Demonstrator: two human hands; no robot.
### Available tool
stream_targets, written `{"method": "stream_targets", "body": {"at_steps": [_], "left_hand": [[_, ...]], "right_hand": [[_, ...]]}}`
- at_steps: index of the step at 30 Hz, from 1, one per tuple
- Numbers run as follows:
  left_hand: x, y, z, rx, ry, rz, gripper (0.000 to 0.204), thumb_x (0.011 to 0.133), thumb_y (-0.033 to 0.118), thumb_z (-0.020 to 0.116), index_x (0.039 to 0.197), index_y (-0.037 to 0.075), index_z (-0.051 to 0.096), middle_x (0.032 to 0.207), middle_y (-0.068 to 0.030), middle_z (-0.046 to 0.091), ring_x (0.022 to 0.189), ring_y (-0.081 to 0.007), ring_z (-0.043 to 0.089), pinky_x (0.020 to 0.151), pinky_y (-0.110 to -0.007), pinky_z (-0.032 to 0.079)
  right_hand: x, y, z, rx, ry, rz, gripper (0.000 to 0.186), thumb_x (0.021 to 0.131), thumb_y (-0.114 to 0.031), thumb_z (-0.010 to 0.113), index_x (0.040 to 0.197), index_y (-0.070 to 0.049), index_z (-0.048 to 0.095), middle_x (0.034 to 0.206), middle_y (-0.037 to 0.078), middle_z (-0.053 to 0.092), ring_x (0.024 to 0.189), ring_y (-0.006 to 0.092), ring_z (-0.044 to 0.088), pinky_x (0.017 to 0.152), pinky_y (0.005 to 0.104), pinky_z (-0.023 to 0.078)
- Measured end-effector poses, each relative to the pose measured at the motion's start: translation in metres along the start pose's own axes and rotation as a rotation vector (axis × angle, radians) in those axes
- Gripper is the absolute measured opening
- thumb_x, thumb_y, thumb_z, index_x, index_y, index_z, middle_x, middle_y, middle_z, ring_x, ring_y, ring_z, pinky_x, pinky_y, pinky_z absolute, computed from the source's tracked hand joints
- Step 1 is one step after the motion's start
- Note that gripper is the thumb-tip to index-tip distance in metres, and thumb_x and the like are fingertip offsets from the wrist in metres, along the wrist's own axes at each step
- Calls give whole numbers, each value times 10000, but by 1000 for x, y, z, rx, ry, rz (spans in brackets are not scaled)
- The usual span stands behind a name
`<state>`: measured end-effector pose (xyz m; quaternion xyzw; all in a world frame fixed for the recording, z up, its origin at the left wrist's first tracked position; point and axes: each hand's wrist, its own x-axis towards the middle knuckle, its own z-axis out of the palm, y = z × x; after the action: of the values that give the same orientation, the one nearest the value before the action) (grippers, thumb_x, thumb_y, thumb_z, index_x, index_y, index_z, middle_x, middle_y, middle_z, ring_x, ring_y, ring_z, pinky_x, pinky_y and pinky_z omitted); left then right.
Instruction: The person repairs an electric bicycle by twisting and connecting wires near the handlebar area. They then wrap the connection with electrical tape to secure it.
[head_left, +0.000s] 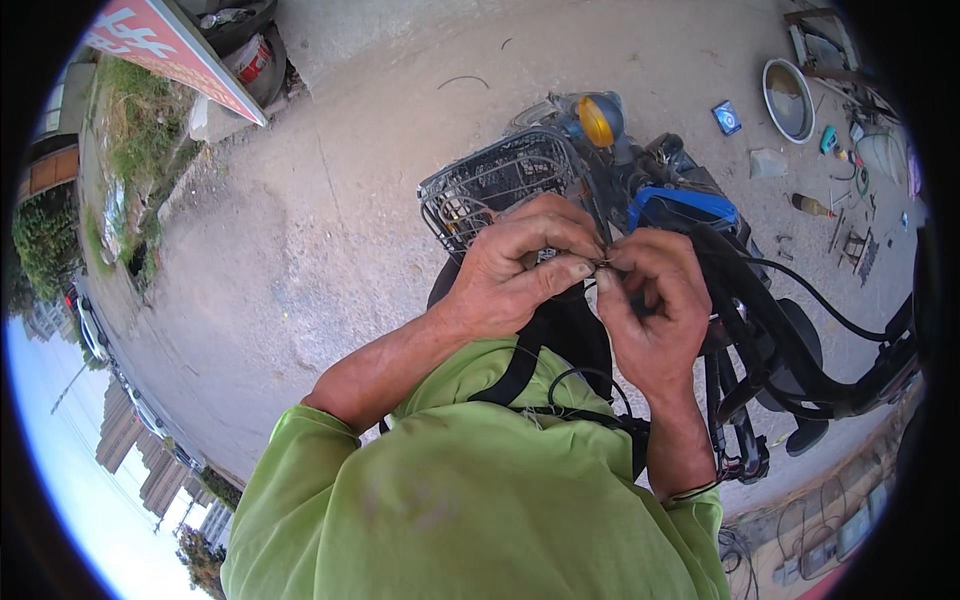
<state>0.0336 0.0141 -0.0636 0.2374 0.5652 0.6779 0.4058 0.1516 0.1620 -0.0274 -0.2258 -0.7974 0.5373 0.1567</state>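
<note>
My left hand (530, 265) and my right hand (655, 300) meet at the middle of the view, fingertips pinched on a small, thin dark piece (603, 263), which looks like wire; its exact shape is too small to make out. Around them is a two-wheeler with a dark wire front basket (470, 190), an amber lamp (597, 120), a blue panel (680, 208) and black frame tubes (760, 370). A black cable (830, 300) runs off to the right of my hands.
A metal basin (787, 100), a blue box (727, 117), a bottle (810, 205) and scattered tools (855, 250) lie on the concrete at right. A red sign (175, 55) stands upper left beside weeds (140, 130). Parked cars (92, 330) line the far left.
</note>
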Motion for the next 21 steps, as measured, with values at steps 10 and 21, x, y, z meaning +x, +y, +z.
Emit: {"method": "stream_targets", "body": {"at_steps": [10, 21], "left_hand": [[-1, -6, -3, -40, -1, -10, 100, 924, 25, 700, 1017, -10, 709, 1092, -136, 622, 1051, -209, 601, 916, -350, 490], [-2, -7, -2, -129, 1, -78, 94, 910, 36, 728, 993, -3, 707, 1108, -121, 602, 1035, -191, 597, 929, -342, 475]], "right_hand": [[5, 6, 0, 11, -22, -88, 279, 722, 103, 749, 958, -14, 656, 985, 97, 659, 627, 138, 615, 519, 272, 491], [8, 8, -2, -22, -44, -179, 266, 738, 101, 744, 963, -10, 658, 991, 106, 645, 674, 166, 640, 525, 278, 513]]}}
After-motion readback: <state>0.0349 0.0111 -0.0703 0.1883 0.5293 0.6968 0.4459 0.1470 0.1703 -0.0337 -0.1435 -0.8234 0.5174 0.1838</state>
